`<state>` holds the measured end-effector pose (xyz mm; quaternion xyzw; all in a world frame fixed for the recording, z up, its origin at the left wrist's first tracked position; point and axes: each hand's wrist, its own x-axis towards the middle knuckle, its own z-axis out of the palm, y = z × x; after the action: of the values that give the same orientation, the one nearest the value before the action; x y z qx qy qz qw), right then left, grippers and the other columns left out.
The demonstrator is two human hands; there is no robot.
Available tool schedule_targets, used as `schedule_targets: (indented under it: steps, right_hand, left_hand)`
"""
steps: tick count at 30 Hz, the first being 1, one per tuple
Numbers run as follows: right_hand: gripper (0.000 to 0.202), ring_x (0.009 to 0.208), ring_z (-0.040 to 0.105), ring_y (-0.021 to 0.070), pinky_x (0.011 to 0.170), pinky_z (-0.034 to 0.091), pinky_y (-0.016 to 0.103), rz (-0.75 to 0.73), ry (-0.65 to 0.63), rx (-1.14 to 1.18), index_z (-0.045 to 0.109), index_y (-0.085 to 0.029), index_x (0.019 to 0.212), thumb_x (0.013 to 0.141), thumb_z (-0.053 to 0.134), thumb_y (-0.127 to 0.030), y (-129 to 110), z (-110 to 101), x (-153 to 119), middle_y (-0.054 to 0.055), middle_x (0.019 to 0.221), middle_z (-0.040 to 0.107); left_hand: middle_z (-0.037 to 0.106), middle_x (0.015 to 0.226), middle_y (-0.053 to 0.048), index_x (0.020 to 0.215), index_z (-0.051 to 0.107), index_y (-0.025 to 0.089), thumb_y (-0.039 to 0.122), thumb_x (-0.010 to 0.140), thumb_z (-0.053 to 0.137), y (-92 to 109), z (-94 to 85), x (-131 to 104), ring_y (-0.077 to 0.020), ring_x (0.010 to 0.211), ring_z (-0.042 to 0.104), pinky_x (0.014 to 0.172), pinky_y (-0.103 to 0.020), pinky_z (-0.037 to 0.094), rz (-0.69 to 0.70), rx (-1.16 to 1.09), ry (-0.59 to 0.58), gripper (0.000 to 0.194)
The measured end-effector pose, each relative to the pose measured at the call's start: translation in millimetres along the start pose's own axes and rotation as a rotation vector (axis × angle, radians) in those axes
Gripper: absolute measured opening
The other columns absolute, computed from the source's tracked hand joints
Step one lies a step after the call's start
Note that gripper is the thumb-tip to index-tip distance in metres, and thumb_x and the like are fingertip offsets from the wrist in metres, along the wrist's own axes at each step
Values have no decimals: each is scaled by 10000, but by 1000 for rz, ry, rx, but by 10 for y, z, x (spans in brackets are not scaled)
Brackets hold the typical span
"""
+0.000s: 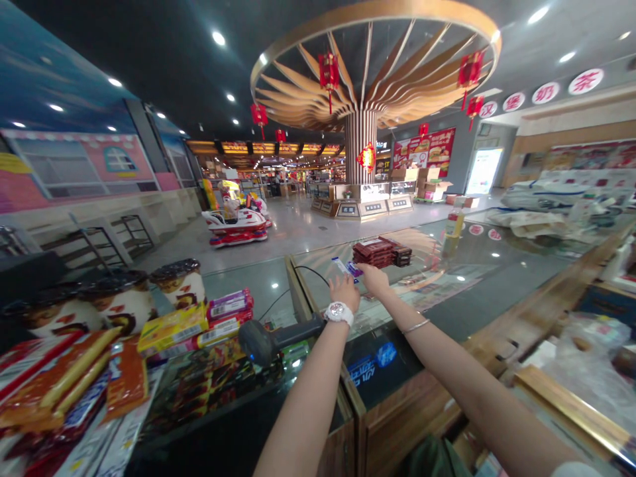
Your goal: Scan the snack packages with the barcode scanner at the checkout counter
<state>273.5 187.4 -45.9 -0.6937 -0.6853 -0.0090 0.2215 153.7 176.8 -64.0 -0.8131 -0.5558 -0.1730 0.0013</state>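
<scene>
At the glass counter (318, 278), both arms reach forward. My right hand (375, 281) pinches the end of a small purple, blue and white packet (342, 266). Just left of it, my left hand (344, 291) is at the packet's near side with its fingers spread; whether they touch it I cannot tell. A white watch (338, 311) is on the left wrist, and a thin bangle (416, 326) circles the right forearm. Right behind the hands lies a stack of dark red-brown packets (373, 252), with darker packets (401, 254) at its right side.
A black handheld scanner (261, 342) lies left of my left forearm. Farther left are boxed sweets (173, 329), orange snack packs (126, 377) and lidded cups (179, 283). A yellow bottle (453, 225) stands at the right, before white sacks (541, 199). A wooden edge (298, 291) divides the counter.
</scene>
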Motion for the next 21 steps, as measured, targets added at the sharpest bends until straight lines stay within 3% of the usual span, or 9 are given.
schedule_targets:
  steps: [6, 10, 16, 21]
  right_hand:
    - [527, 1169, 628, 203, 941, 512, 315, -10, 79, 16, 532, -304, 1392, 898, 448, -140, -43, -104, -105, 44, 1374, 615]
    - [452, 1287, 537, 224, 1024, 468, 346, -104, 159, 32, 566, -233, 1360, 920, 465, -201, -88, -136, -154, 57, 1461, 532]
    - [561, 1376, 437, 294, 1137, 351, 453, -310, 181, 22, 519, -175, 1410, 867, 586, -303, -290, -157, -396, 97, 1509, 465]
    - [548, 1377, 436, 306, 1136, 347, 467, -406, 220, 68, 534, -176, 1397, 869, 569, -318, -544, -217, -691, 91, 1512, 462]
  left_hand:
    - [414, 1526, -187, 1433, 467, 112, 233, 922, 430, 49, -128, -17, -346, 1454, 304, 1210, -582, 133, -28, 73, 137, 527]
    - [394, 1542, -176, 1426, 476, 101, 233, 902, 462, 36, -298, -145, -354, 1463, 284, 1220, -564, 100, -66, 117, 147, 541]
    - [382, 1549, -177, 1433, 462, 102, 258, 892, 502, -52, -737, -523, -352, 1470, 263, 1224, -560, 77, -40, 170, 241, 564]
    - [395, 1546, -155, 1430, 467, 116, 254, 888, 504, -180, -1055, -949, -347, 1464, 278, 1226, -563, 89, -26, 173, 277, 560]
